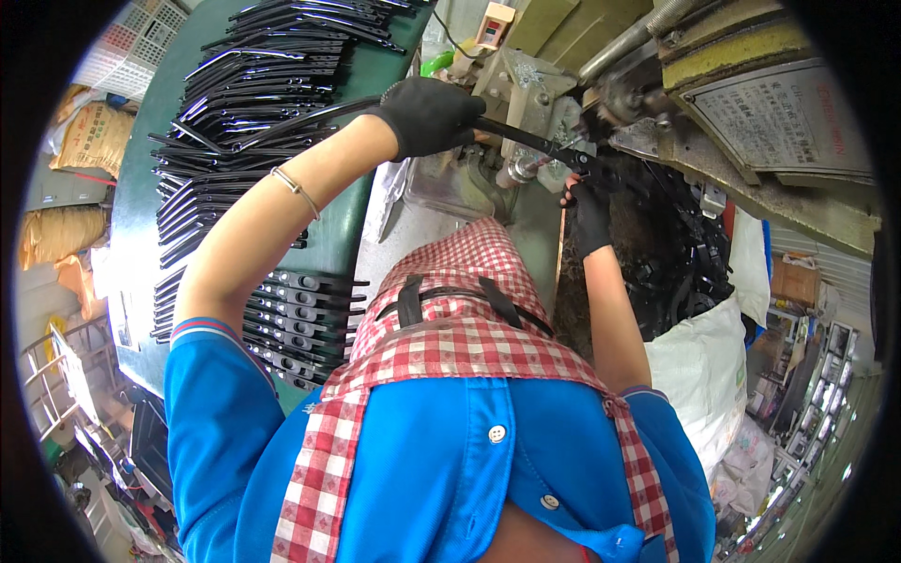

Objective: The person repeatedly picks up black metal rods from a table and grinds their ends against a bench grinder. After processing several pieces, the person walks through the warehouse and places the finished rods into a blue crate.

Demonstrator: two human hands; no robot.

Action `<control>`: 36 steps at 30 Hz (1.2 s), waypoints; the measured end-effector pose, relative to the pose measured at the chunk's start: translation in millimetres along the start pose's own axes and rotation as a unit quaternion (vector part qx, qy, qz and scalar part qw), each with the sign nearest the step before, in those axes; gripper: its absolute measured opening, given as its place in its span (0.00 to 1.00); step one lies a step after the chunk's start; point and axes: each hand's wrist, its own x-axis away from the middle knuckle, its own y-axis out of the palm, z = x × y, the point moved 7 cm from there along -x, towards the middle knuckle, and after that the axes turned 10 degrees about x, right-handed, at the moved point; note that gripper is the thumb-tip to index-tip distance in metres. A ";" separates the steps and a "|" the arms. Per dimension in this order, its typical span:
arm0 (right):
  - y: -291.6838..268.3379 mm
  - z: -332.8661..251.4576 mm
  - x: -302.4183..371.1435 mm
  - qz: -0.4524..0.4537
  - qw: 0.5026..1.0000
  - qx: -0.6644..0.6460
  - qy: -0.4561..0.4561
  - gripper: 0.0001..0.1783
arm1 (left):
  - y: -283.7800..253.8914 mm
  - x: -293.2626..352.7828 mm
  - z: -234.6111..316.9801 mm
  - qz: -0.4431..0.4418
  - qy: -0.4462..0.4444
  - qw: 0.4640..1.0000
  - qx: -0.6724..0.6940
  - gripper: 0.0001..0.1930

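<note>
A long black metal arm [526, 139], bent and slim like a wiper arm, runs from over the table to the machine. My left hand [434, 114], in a black glove, is closed around its middle. My right hand [589, 211], in a black glove with bare fingertips, is curled at the arm's wider jointed end, just under the machine's working head [627, 98]. Part of that grip is hidden. Below the bar sits a metal fixture [516, 171]. Many similar black arms [253, 84] lie in rows on the green table [218, 28] to my left.
Black parts with holed ends [296, 314] lie at the table's near side. Right of the machine base, a heap of black pieces [690, 249] lies beside a white sack [699, 366]. A small switch box [495, 25] stands behind. The machine body [760, 122] overhangs the right.
</note>
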 end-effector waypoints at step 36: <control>-22.1 36.8 -128.7 -0.144 0.966 0.209 -0.044 0.07 | 78.4 477.1 -69.1 0.125 -0.517 0.847 -0.010 0.10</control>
